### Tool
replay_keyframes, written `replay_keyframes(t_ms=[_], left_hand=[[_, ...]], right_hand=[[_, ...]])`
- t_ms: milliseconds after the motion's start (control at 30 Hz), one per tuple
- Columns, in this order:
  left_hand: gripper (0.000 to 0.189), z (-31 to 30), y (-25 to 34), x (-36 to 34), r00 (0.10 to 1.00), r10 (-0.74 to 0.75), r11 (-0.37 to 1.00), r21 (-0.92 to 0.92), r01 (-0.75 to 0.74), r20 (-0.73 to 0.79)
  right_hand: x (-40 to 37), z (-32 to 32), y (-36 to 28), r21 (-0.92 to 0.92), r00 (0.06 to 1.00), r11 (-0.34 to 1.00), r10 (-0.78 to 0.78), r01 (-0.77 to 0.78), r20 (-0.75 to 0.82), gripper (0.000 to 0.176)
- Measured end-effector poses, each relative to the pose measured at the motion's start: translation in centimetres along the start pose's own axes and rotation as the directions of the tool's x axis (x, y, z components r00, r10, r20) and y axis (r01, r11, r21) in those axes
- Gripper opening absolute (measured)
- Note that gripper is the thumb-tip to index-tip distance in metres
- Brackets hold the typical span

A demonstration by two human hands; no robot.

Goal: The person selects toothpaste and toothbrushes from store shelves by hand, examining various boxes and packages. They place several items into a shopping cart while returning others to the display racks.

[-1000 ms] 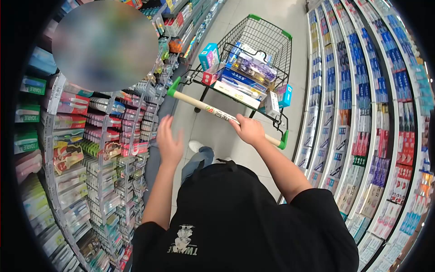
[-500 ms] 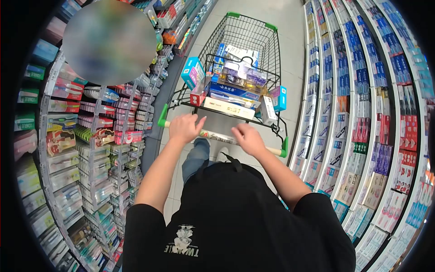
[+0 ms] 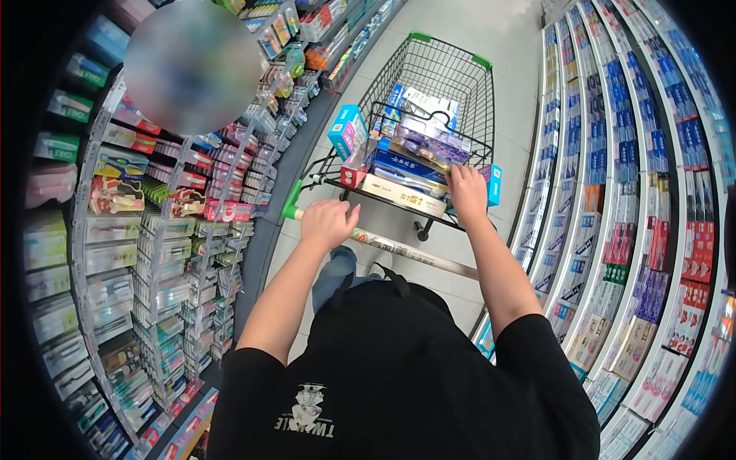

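Observation:
My left hand (image 3: 330, 224) is wrapped round the left part of the shopping cart's handlebar (image 3: 391, 249). Beyond the bar, my right hand (image 3: 467, 193) reaches to the right side of the cart's rear tray, its fingers curled down among the boxes. Whatever lies under those fingers is hidden. Beside them are a long cream box (image 3: 402, 194) and a blue box (image 3: 408, 166). A turquoise box (image 3: 494, 184) stands to the right of the hand, and another turquoise box (image 3: 349, 130) leans at the tray's left. Purple packs (image 3: 433, 141) lie behind the blue box.
The wire shopping cart (image 3: 452, 65) has green corners and stands on a tiled floor (image 3: 510, 100). Shelves of boxed goods (image 3: 621, 184) line the right. On the left, a rack (image 3: 169, 230) holds toothbrushes and hanging packs. A blurred disc hides part of the upper left.
My right hand has left the handlebar and moved forward onto the goods, covering where a small white box stood. My left hand stays on the bar. The cart appears shifted right in view.

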State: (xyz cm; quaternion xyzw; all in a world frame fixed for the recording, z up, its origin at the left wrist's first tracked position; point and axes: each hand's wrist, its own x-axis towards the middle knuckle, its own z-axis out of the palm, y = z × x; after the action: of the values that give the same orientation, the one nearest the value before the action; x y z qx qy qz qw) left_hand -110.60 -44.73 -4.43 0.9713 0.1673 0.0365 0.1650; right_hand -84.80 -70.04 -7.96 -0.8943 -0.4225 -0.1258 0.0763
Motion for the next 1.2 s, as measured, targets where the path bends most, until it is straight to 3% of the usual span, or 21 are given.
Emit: replay_keyframes(t_ms=[100,167,200,233,267,300,333,367,400,433,500,533,667,700,800,833,900,933,1033,1133,1200], left_hand=[[0.047,0.1,0.5,0.2,0.998,-0.01,1.0,0.007,0.009,0.057],[0.048,0.0,0.2,0.4,0.998,-0.028,1.0,-0.013,0.029,0.063],[0.048,0.1,0.2,0.4,0.998,-0.029,0.999,-0.038,0.031,0.054],[0.051,-0.1,0.3,0.5,0.992,-0.084,0.992,-0.091,0.093,0.092],[0.055,-0.4,0.4,0.6,0.982,-0.135,0.977,-0.147,0.153,0.129],[0.064,-0.9,0.3,1.1,0.947,-0.211,0.895,-0.343,0.286,0.242],[0.075,-1.4,0.1,1.5,0.902,-0.24,0.755,-0.515,0.406,0.359],[0.082,-2.3,0.2,1.4,0.873,-0.146,0.446,-0.756,0.478,0.466],[0.091,-3.5,0.8,1.1,0.856,0.0,0.063,-0.854,0.517,0.518],[0.102,-4.6,1.3,0.6,0.851,0.164,-0.329,-0.786,0.524,0.499],[0.121,-6.6,1.9,-1.3,0.825,0.365,-0.435,-0.704,0.561,0.432],[0.108,-6.2,1.5,-2.4,0.8,0.557,-0.561,-0.611,0.559,0.221],[0.068,-7.0,2.0,-6.1,0.822,0.528,-0.373,-0.811,0.451,0.214],[0.064,-7.9,1.9,-7.1,0.835,0.492,-0.312,-0.846,0.433,0.246],[0.061,-9.3,1.7,-10.3,0.874,0.381,-0.166,-0.908,0.385,0.301],[0.061,-9.5,1.8,-11.0,0.882,0.355,-0.12,-0.921,0.372,0.31],[0.062,-9.7,2.1,-12.1,0.923,0.289,-0.083,-0.954,0.288,0.254],[0.061,-9.8,2.3,-12.6,0.937,0.264,-0.071,-0.965,0.254,0.228],[0.068,-9.8,2.4,-13.8,0.968,0.198,0.088,-0.986,0.141,0.156],[0.069,-11.8,3.3,-14.5,0.982,0.129,0.309,-0.946,0.093,0.139],[0.063,-12.8,4.6,-14.8,0.991,0.017,0.341,-0.933,0.116,0.13]], right_hand=[[-0.5,-3.0,-0.9,0.089,0.985,0.994,-0.048,0.064,-0.167,0.031],[-1.6,-3.9,-1.7,0.255,0.994,0.966,0.071,-0.048,-0.083,0.028],[-2.1,-5.0,-2.7,0.322,0.992,0.947,0.051,-0.01,-0.119,0.029],[-2.7,-6.5,-3.5,0.388,0.987,0.921,0.03,0.034,-0.156,0.031],[-3.4,-8.0,-4.2,0.485,0.996,0.875,0.041,0.005,-0.085,0.033],[-3.5,-10.2,-5.5,0.511,0.989,0.853,-0.032,0.101,-0.143,0.032],[-3.8,-12.4,-6.5,0.527,0.975,0.829,-0.096,0.19,-0.2,0.032],[-4.6,-13.8,-7.3,0.564,0.981,0.81,-0.07,0.163,-0.183,0.031],[-5.0,-15.3,-8.0,0.566,0.969,0.796,-0.097,0.213,-0.228,0.031],[-5.1,-16.6,-8.4,0.53,0.948,0.795,-0.172,0.295,-0.269,0.031],[-5.4,-18.9,-9.3,0.434,0.906,0.804,-0.298,0.408,-0.3,0.036],[-5.5,-19.7,-9.9,0.428,0.891,0.788,-0.332,0.442,-0.309,0.036],[-5.0,-21.7,-11.3,0.502,0.896,0.742,-0.344,0.443,-0.283,0.039],[-4.5,-22.8,-11.3,0.503,0.911,0.761,-0.371,0.41,-0.183,0.041],[-4.2,-22.4,-12.5,0.752,0.979,0.633,-0.19,0.181,-0.076,0.058],[-4.2,-21.1,-13.0,0.785,0.994,0.61,-0.079,0.109,-0.076,0.054],[-4.7,-19.2,-13.7,0.931,0.974,0.291,0.126,-0.22,0.19,0.037],[-4.6,-18.9,-13.6,0.901,0.937,0.258,0.124,-0.348,0.327,0.023],[-3.3,-18.5,-14.1,0.9,0.907,0.12,0.101,-0.42,0.41,0.014],[-2.0,-18.9,-15.3,0.907,0.91,0.075,0.046,-0.415,0.413,0.015],[-1.3,-19.6,-16.8,0.925,0.926,0.099,-0.059,-0.367,0.373,0.016]])
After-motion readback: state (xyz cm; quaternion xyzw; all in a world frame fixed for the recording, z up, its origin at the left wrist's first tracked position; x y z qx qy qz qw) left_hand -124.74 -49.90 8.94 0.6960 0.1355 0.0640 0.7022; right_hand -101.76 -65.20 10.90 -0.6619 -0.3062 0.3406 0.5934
